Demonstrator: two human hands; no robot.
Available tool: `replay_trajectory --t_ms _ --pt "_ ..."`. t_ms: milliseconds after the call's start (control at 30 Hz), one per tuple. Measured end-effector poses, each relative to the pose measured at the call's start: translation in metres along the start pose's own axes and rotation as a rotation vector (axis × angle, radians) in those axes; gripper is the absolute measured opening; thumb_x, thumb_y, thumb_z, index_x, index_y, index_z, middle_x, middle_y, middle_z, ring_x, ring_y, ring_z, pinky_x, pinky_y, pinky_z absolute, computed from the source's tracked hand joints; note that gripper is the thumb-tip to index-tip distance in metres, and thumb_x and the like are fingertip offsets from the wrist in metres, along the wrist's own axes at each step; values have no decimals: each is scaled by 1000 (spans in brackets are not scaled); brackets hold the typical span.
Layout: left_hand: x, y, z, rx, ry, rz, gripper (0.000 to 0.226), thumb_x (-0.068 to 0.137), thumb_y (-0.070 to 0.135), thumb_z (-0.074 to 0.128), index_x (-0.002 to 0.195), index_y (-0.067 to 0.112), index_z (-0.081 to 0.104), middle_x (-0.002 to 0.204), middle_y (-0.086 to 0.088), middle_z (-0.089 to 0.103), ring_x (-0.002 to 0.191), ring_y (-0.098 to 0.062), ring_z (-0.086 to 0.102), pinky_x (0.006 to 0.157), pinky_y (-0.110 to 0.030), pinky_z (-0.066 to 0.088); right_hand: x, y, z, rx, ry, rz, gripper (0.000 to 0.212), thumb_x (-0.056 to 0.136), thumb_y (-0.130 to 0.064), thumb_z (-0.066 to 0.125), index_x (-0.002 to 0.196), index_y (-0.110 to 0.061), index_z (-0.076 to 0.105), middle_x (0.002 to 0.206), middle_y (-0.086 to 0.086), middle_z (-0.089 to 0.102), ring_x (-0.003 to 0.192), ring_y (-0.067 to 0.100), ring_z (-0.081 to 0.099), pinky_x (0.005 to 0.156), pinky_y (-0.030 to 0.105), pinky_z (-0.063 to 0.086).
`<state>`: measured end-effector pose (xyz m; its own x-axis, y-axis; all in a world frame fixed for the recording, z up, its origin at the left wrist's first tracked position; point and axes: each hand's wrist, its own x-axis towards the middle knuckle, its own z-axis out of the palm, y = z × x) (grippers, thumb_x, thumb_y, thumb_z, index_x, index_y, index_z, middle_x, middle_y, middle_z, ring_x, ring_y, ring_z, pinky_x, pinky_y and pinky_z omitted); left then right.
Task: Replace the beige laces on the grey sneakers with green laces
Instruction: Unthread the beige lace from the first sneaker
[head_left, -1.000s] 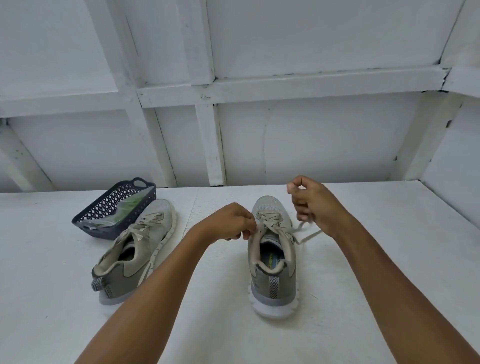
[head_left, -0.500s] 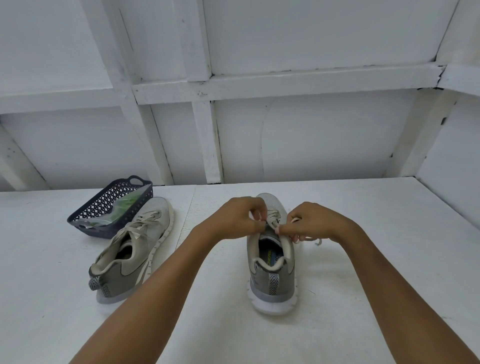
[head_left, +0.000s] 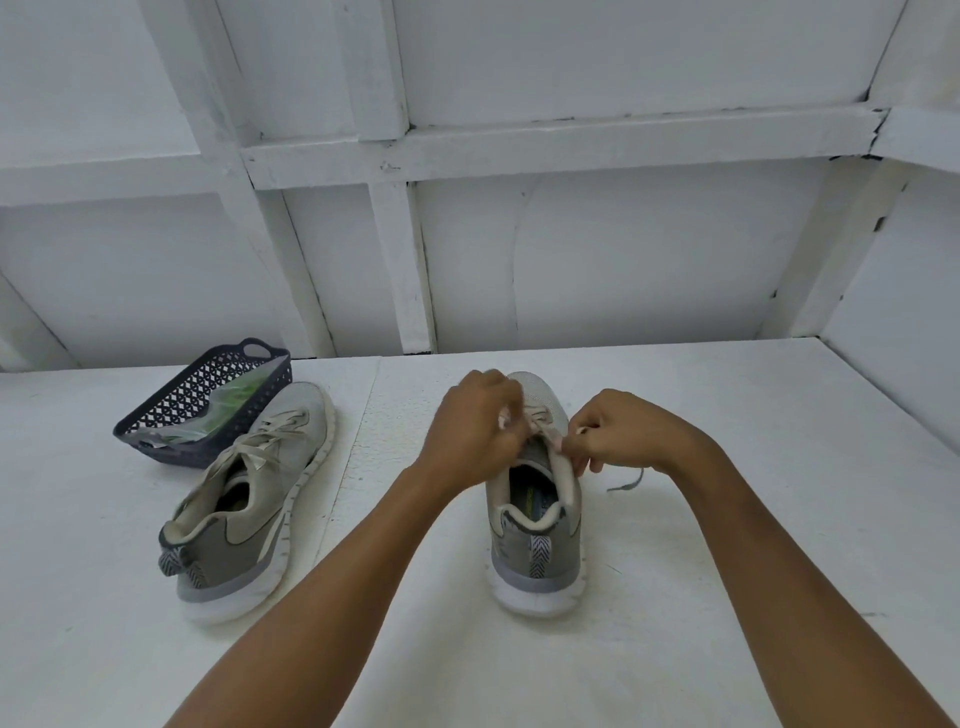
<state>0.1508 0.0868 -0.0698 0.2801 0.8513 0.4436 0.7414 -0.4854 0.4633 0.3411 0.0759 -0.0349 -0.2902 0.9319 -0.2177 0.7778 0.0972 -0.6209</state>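
1. Right hand (head_left: 618, 436) has dropped to the centre sneaker (head_left: 540, 551) at its tongue; left hand (head_left: 478, 426) sits over its eyelets.
2. Both sets of fingers curl, pinching the beige lace (head_left: 543, 423); contact is blurred.
3. Lace looks soft, limp, light: best gripped at a crossing.
4. Green laces (head_left: 236, 402) wait in a basket (head_left: 171, 405), left of that sneaker.

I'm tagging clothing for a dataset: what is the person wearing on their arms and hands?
Nothing that shows. The left forearm and right forearm are bare to the frame's edge, no sleeve in view. The left hand and right hand wear no gloves; no watch, bracelet or ring is visible, though the left hand is blurred.
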Motion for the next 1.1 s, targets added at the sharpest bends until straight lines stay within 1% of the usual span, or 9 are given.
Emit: replay_trajectory --t_ms 67,167,300,433,633,767,900,1000,1100 --pt "4 -3 -5 -79 112 -179 11 84 19 64 80 10 62 85 -3 62 83 -20 56 75 -40 49 -1 1 -2 -17 -10 -1 23 89 -23 64 74 -10 75 69 -6 73 61 4 63 61 18 43" --pt "7 -4 -13 -106 -11 -314 4 86 15 63 88 16 60 89 6 62 83 -18 62 76 -38 51 -2 2 -4 23 -31 18 23 90 -23 65 72 -12 75 69 -5 73 63 6 62 63 20 44" --pt "4 -1 -15 -131 -184 -79 29 85 2 60 107 20 66 113 3 62 102 -18 58 85 -35 50 2 -5 -2 49 -37 49 24 86 -16 64 63 -12 69 70 7 70 65 15 61 61 24 42" --pt "4 5 -9 156 -294 133 25 87 28 65 111 24 70 122 2 60 116 -19 47 92 -40 42 5 -12 -3 90 -81 92 18 84 -5 57 78 4 72 70 7 70 66 18 63 70 28 49" --pt "8 4 -6 236 -224 208 15 90 21 64 101 22 73 114 2 65 110 -20 50 85 -34 36 5 -13 -3 133 -115 91 19 86 -2 54 79 3 71 76 13 70 70 23 65 68 23 51" --pt "8 12 -12 -368 -204 -115 5 90 10 68 87 13 66 101 0 74 99 -17 65 86 -31 50 3 -12 -6 142 -131 115 19 88 -4 54 75 0 68 77 12 70 62 19 64 56 15 46" --pt "11 11 -25 -951 -158 -322 12 96 -2 54 87 6 51 74 -13 70 78 -32 69 77 -34 51 5 -10 -7 91 -141 127 20 87 -8 54 75 -1 69 85 14 74 66 22 66 46 15 39" --pt "15 9 -25 -869 -192 -328 12 97 1 52 88 9 52 60 2 54 60 -16 53 67 -34 47 9 -10 -6 42 -169 126 20 85 -10 54 78 1 70 84 11 75 71 24 69 53 24 33" --pt "17 14 -22 -457 -252 -231 9 96 16 57 89 18 62 65 12 53 59 -4 46 62 -20 40 10 -13 -7 13 -186 135 22 86 -11 55 84 2 72 86 9 75 73 21 69 63 28 36"
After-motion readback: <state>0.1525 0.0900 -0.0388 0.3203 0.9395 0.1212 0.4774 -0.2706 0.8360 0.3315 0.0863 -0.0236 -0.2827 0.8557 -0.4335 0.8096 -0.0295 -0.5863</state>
